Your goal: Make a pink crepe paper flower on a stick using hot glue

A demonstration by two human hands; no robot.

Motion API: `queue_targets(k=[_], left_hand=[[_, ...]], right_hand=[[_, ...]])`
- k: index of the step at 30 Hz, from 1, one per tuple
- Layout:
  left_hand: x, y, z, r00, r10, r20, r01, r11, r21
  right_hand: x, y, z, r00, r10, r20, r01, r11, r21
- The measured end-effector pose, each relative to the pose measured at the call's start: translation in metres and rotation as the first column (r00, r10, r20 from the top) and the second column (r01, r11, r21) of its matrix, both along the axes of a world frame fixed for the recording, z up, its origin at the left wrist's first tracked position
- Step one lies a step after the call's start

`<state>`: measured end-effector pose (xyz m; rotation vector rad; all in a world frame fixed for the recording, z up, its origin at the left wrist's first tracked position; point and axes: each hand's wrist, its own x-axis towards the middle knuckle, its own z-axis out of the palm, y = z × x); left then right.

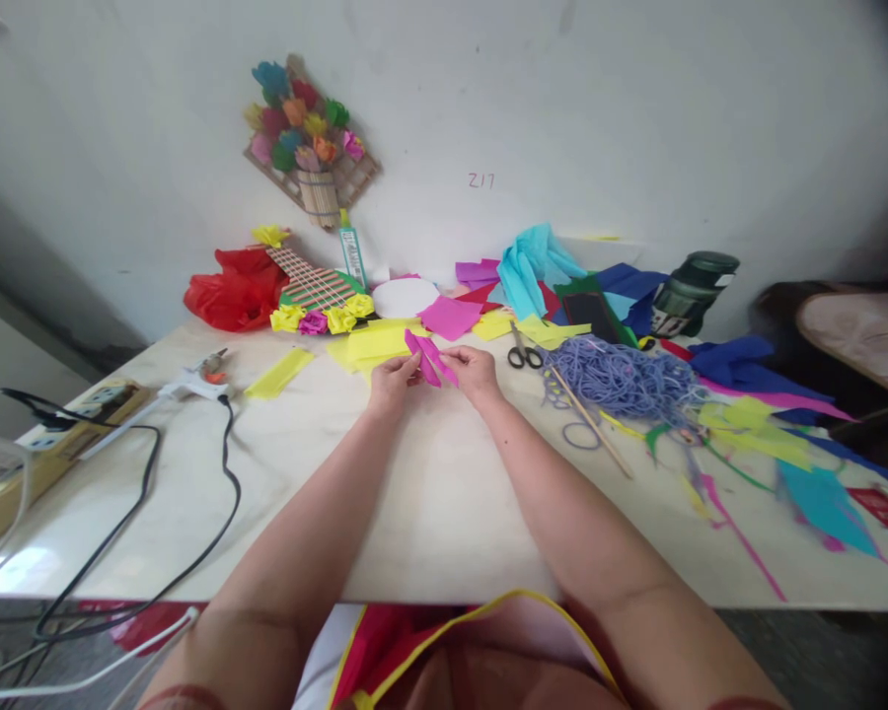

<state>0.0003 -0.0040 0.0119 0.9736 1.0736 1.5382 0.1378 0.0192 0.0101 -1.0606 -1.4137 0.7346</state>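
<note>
The left hand [394,379] and right hand [474,371] each pinch an end of a folded magenta paper strip [429,359], held just above the tabletop [429,493], left of the scissors [524,353]. The thin paper could tear if the hands pull apart, or the fold could spring open if either pinch loosens.

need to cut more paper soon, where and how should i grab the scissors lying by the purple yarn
Take the scissors by the black finger loops, which sit at the near end facing the person; the blades point away toward the wall. Come from above on the near side with the right hand, which is closest. They lie flat on the table with yellow paper at the blades, so the loops look like the freest grip.
</note>
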Motion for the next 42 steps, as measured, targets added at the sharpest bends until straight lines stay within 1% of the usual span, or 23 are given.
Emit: queue_targets(k=[4,7,12,16,18,24,32,36,42], left_hand=[[0.0,-0.001,0.001,0.999,-0.027,0.019,0.027,1.0,-0.001],[0.0,-0.002,0.001,0.999,-0.032,0.024,0.032,0.999,-0.002],[0.0,-0.002,0.001,0.999,-0.034,0.009,0.034,0.999,-0.002],[0.0,-0.001,0.0,0.999,-0.036,-0.028,0.036,0.999,-0.014],[0.001,-0.001,-0.001,0.998,-0.044,-0.037,0.043,0.999,-0.017],[0.001,0.0,-0.004,0.998,-0.044,-0.036,0.044,0.999,-0.012],[0.002,0.001,-0.005,0.998,-0.052,-0.044,0.051,0.999,-0.018],[0.002,0.002,-0.006,0.999,-0.044,-0.031,0.044,0.999,-0.016],[0.002,0.003,-0.007,0.999,-0.033,-0.011,0.033,0.999,-0.027]], right_hand=[[-0.001,0.0,-0.003,0.985,-0.071,0.155,0.051,0.991,0.126],[-0.001,-0.001,-0.003,0.964,-0.121,0.239,0.073,0.977,0.199],[-0.002,-0.003,-0.001,0.945,-0.162,0.283,0.083,0.959,0.271],[-0.004,-0.007,0.002,0.915,-0.252,0.315,0.15,0.937,0.316],[-0.005,-0.01,0.003,0.893,-0.286,0.348,0.161,0.924,0.347],[-0.009,-0.018,0.005,0.804,-0.368,0.468,0.14,0.881,0.452],[-0.01,-0.02,0.005,0.695,-0.424,0.581,0.094,0.854,0.511],[-0.01,-0.02,0.004,0.656,-0.456,0.602,0.069,0.83,0.554],[-0.012,-0.022,0.004,0.615,-0.482,0.623,0.041,0.81,0.586]])
